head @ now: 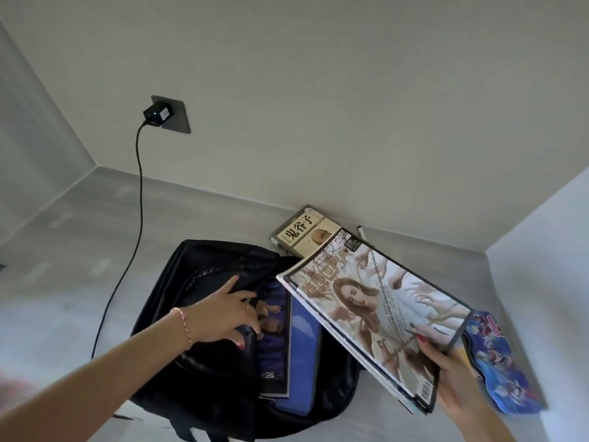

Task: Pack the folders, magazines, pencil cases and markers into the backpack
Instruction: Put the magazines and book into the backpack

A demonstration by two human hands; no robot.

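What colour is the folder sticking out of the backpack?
Blue folder, partly inside the black backpack, seen in the head view.

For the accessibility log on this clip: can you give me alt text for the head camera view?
A person's right hand holds magazines over an open black backpack lying on a grey surface, while the left hand holds its opening apart. A dark magazine and blue folder sit inside.
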